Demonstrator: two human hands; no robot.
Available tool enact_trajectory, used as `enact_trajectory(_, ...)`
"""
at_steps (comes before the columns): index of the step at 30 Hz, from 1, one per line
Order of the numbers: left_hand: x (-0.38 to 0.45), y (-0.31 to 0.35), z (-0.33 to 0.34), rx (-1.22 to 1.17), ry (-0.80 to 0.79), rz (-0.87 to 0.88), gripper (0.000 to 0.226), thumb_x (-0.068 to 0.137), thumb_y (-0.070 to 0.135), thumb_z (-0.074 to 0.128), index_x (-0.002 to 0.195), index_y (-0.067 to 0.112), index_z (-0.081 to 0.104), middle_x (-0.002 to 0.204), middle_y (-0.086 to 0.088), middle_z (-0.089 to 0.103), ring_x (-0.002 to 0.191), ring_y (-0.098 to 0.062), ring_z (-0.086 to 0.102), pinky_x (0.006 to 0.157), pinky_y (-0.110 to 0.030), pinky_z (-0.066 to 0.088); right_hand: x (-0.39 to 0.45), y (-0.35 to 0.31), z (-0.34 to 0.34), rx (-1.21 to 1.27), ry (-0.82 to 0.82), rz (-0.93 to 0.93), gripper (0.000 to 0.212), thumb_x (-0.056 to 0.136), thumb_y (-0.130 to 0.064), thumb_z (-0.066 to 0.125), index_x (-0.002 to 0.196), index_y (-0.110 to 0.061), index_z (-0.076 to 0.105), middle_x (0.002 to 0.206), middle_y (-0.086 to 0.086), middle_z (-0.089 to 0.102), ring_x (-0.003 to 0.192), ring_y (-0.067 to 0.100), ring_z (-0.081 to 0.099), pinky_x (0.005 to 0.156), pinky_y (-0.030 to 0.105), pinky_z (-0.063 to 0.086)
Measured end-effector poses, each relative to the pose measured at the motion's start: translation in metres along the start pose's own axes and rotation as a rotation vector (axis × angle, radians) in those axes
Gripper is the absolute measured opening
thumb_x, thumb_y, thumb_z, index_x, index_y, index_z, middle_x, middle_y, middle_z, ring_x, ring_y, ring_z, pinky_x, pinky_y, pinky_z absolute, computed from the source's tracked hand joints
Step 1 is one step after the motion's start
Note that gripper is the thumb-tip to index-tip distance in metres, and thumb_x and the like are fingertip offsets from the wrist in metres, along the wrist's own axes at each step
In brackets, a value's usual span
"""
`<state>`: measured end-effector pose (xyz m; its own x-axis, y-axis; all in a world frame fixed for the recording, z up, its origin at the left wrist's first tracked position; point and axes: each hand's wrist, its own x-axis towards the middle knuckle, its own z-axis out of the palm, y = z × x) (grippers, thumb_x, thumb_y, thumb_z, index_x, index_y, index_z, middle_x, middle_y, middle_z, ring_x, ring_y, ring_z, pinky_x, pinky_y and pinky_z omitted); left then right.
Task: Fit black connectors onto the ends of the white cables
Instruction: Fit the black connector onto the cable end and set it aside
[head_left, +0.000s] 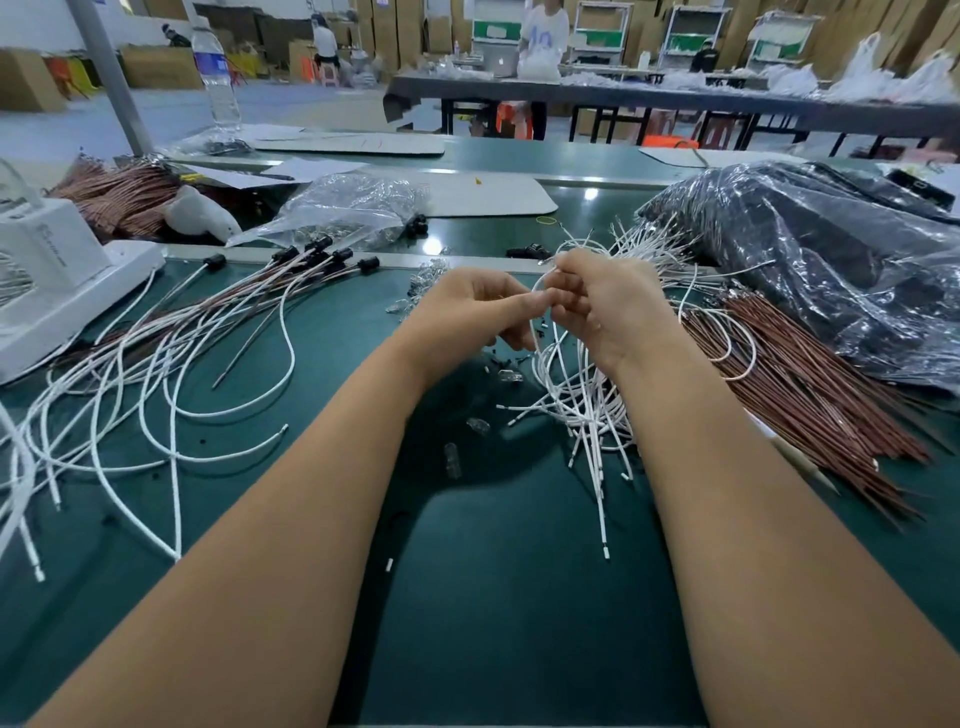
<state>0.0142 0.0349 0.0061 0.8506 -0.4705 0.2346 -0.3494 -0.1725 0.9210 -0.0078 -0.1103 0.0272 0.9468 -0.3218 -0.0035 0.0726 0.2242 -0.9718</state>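
Both hands meet over the green mat (498, 597), just above the loose bundle of white cables (582, 400), and that bundle is our landmark. The right hand (602, 306) curls around one white cable (537, 291) pulled up from the bundle, while the left hand (467, 306) pinches the same strand at thumb and fingertip, hands touching. Whether a connector sits between the fingers, I cannot tell; they hide it. Far left of the bundle lie finished leads, their black connectors (317, 252) already capped on. Just behind the bundle, a few loose black pieces (527, 253) sit near the mat's back edge. To the bundle's right, a sheaf of brown wires (800, 395) fans out. This cable looks light, thin and floppy, so it likely buckles if pushed from far back; the sensible grip is right near the tip, holding it straight.
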Motion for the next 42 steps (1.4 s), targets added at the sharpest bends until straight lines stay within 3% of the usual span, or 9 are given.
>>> enact_trajectory(10,0.0,0.003,-0.017,-0.196,0.129,0.039,0.014,0.098,0.018,0.054,0.09,0.022,0.065,0.064,0.005,0.046,0.049,-0.008,0.046,0.054,-0.022,0.043,-0.005,-0.006,0.006,0.425,-0.241,-0.152,0.005,0.093,-0.006,0.058,0.091,-0.011,0.058,0.087,0.011,0.069,0.066,0.013,0.062,0.06,0.021,0.052)
enact_trajectory(14,0.001,0.0,-0.017,-0.052,0.174,0.07,0.014,0.097,0.018,0.057,0.088,0.024,0.067,0.066,-0.003,0.041,0.052,-0.008,0.036,0.05,-0.018,0.035,-0.005,-0.002,0.008,0.248,-0.372,-0.087,0.012,0.097,-0.011,0.055,0.094,-0.004,0.064,0.083,0.009,0.068,0.065,0.012,0.063,0.064,0.022,0.055)
enact_trajectory(18,0.0,-0.009,-0.026,0.102,0.261,0.045,0.018,0.093,0.028,0.062,0.086,0.015,0.072,0.052,0.013,0.05,0.046,-0.001,0.039,0.05,-0.011,0.036,0.0,0.005,0.01,0.009,-0.047,-0.285,0.021,0.099,-0.02,0.052,0.091,-0.007,0.067,0.08,0.008,0.064,0.057,0.013,0.06,0.059,0.024,0.054)
enact_trajectory(20,-0.001,-0.013,-0.032,0.136,0.314,0.062,0.026,0.091,0.034,0.064,0.084,0.011,0.074,0.051,0.005,0.046,0.044,-0.006,0.035,0.049,-0.012,0.037,0.004,0.004,0.006,0.088,0.069,-0.31,0.023,0.1,-0.023,0.05,0.093,-0.008,0.066,0.079,0.008,0.061,0.058,0.014,0.059,0.058,0.024,0.054)
enact_trajectory(26,-0.001,-0.016,-0.036,0.143,0.368,0.11,0.032,0.085,0.04,0.069,0.069,0.011,0.069,0.051,-0.001,0.041,0.047,-0.012,0.033,0.052,-0.018,0.038,0.002,0.011,0.006,-0.061,-0.125,-0.238,0.024,0.1,-0.02,0.052,0.089,-0.003,0.067,0.071,0.007,0.065,0.056,0.015,0.06,0.056,0.024,0.053)
enact_trajectory(29,-0.001,-0.021,-0.046,0.025,0.559,0.088,0.043,0.089,0.044,0.062,0.062,0.009,0.062,0.055,-0.005,0.051,0.046,-0.014,0.039,0.054,-0.018,0.042,0.003,0.013,0.011,0.007,-0.07,-0.261,0.027,0.102,-0.018,0.046,0.086,-0.004,0.063,0.072,0.01,0.068,0.057,0.016,0.064,0.056,0.026,0.055)
enact_trajectory(33,0.003,-0.032,-0.053,0.387,0.545,0.059,0.016,0.093,0.015,0.058,0.088,0.008,0.071,0.072,-0.001,0.061,0.063,-0.015,0.051,0.068,-0.03,0.047,0.006,0.015,0.005,0.087,-0.038,-0.207,0.035,0.106,-0.025,0.035,0.093,-0.004,0.059,0.08,0.015,0.071,0.065,0.021,0.069,0.061,0.029,0.059)
enact_trajectory(36,0.008,-0.038,-0.042,0.782,0.334,-0.052,0.041,0.088,0.006,0.051,0.122,0.024,0.066,0.106,-0.008,0.055,0.106,-0.028,0.045,0.096,-0.037,0.039,0.008,0.02,0.003,0.034,-0.04,-0.173,0.028,0.105,-0.02,0.039,0.092,-0.004,0.058,0.08,0.015,0.07,0.065,0.02,0.069,0.063,0.028,0.059)
enact_trajectory(42,0.009,-0.038,-0.039,0.908,0.335,-0.092,0.019,0.092,0.026,0.058,0.108,0.032,0.068,0.108,-0.002,0.045,0.12,-0.029,0.034,0.1,-0.04,0.029,0.013,0.025,0.008,-0.074,-0.063,-0.166,0.022,0.103,-0.012,0.044,0.089,-0.007,0.061,0.076,0.009,0.066,0.064,0.016,0.066,0.066,0.027,0.057)
